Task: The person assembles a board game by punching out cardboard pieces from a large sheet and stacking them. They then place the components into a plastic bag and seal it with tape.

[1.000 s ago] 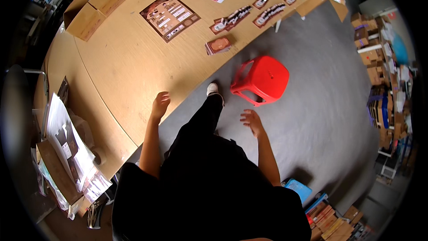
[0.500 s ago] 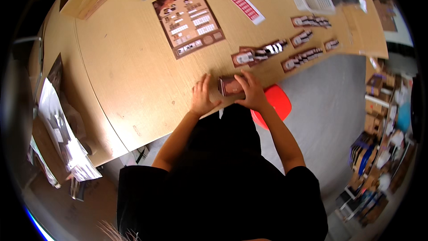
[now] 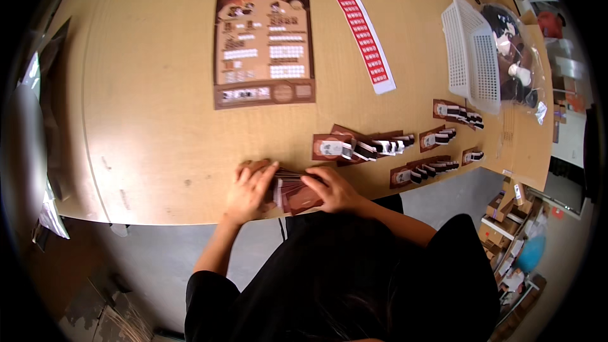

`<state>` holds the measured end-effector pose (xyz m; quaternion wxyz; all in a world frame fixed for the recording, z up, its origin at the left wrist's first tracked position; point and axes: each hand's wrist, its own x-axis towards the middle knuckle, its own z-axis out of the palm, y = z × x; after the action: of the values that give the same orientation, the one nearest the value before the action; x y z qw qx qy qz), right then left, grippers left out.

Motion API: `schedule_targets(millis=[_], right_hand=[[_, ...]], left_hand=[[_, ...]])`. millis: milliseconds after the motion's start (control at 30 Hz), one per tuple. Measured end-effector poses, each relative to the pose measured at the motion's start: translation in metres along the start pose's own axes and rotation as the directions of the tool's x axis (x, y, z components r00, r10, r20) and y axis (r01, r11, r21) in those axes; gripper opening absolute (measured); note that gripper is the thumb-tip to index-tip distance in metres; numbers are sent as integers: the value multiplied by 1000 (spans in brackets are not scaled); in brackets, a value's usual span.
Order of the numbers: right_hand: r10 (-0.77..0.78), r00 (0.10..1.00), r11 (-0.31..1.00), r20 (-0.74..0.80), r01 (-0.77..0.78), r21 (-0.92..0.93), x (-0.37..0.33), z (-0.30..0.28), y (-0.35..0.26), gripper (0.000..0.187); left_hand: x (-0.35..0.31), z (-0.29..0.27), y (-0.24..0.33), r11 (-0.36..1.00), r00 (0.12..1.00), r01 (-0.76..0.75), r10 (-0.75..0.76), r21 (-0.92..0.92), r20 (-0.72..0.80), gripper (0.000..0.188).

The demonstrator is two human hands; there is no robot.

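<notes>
Close to the near edge of the table, a stack of brown cards (image 3: 297, 195) sits between my two hands, its upper edges fanned slightly apart. My left hand (image 3: 249, 191) grips the left end, fingers bent over it. The right end is held by my right hand (image 3: 335, 191), with its thumb and fingers on the cards. Just beyond the stack lies an overlapping row of brown cards (image 3: 329, 147) bearing black and white pieces. Further right are smaller groups of similar cards (image 3: 424, 172).
A printed brown sheet (image 3: 264, 44) lies flat beyond my hands. Right of it is a red-and-white label strip (image 3: 362, 35). A white plastic basket (image 3: 472, 57) stands at the far right beside a clear bag (image 3: 516, 57). The wooden table (image 3: 145, 120) ends just in front of my body.
My view has turned and shifted. My hands, apart at the stack's sides before, have closed in on it, and its cards have spread. The red stool is no longer in view.
</notes>
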<state>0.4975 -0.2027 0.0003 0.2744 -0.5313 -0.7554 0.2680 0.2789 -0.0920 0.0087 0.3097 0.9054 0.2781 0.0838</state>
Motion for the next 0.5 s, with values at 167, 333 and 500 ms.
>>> schedule_targets(millis=[167, 333, 500], right_hand=[[-45, 997, 998, 57, 42, 54, -5, 9, 12, 74], [-200, 966, 964, -166, 224, 141, -13, 27, 26, 97], [-254, 924, 962, -287, 272, 23, -11, 31, 31, 91]], left_hand=[[2, 27, 14, 995, 985, -9, 26, 100, -169, 70], [-1, 43, 19, 996, 951, 6, 23, 92, -310, 73], [-8, 55, 32, 995, 922, 98, -96, -14, -375, 73]])
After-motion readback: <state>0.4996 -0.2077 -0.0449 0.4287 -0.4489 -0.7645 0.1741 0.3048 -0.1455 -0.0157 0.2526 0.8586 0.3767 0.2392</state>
